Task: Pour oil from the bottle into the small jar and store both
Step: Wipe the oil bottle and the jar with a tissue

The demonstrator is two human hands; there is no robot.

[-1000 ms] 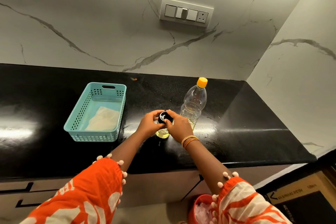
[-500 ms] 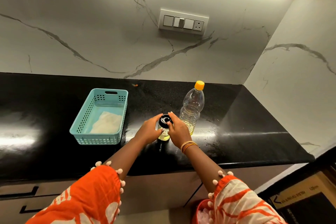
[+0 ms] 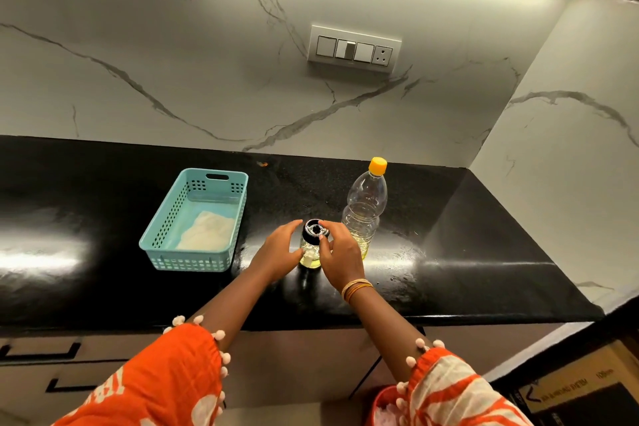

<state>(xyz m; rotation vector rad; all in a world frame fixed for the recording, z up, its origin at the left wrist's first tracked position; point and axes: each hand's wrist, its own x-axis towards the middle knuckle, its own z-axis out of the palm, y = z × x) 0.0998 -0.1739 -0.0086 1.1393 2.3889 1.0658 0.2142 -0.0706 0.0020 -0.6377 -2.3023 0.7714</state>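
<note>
The small jar [image 3: 313,245], black-capped with yellow oil in its base, stood near the middle of the table [image 3: 466,252], toward the front edge. The left hand [image 3: 281,251] cupped its side; the right hand [image 3: 340,252] pinched the cap, fingers curled. Just right stood the capped bottle [image 3: 364,207]; left, a teal basket [image 3: 197,221].

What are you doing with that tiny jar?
A person is working at a black counter. Both hands are around the small jar, which stands on the counter with yellow oil inside. The left hand steadies the glass and the right hand pinches the black lid, probably twisting it. The oil bottle stands upright just behind, yellow cap on, a little oil left in it. A teal basket with a pale cloth waits on the left, so nothing is stored yet.
</note>
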